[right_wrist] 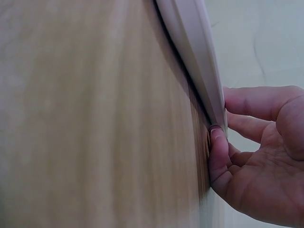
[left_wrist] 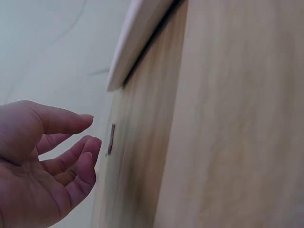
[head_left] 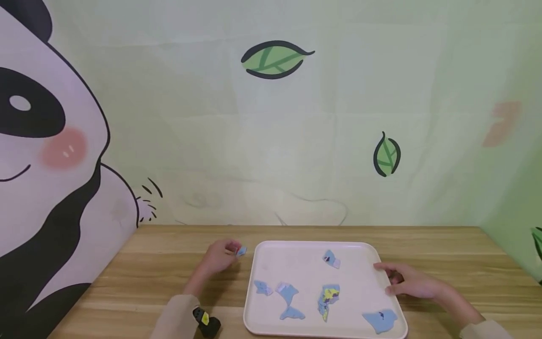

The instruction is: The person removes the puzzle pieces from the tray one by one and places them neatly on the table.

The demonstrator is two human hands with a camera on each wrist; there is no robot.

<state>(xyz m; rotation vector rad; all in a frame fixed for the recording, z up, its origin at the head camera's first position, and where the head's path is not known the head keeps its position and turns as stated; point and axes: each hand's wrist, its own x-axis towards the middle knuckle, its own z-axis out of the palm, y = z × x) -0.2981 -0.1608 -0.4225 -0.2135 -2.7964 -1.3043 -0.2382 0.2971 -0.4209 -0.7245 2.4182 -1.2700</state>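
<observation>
A white tray (head_left: 292, 256) lies on the wooden table, bearing several irregular light-blue flat pieces that look like puzzle pieces. One is the yellow-patterned piece (head_left: 329, 301) near the middle; another is the blue piece (head_left: 381, 321) at the lower right. My right hand (head_left: 408, 280) grips the tray's right edge, thumb and fingers on either side of its rim (right_wrist: 202, 61). Left of the tray, my left hand (head_left: 221, 256) hovers by a small blue piece (head_left: 242, 251) on the table. In the left wrist view that small piece (left_wrist: 111, 139) is apart from the loosely bent fingertips.
Next to the left sleeve sits a small black object with a yellow mark (head_left: 206, 322). The wooden table (head_left: 444, 249) extends on both sides of the tray. Behind it stands a pale green wall (head_left: 203, 141) with a painted panda and leaves.
</observation>
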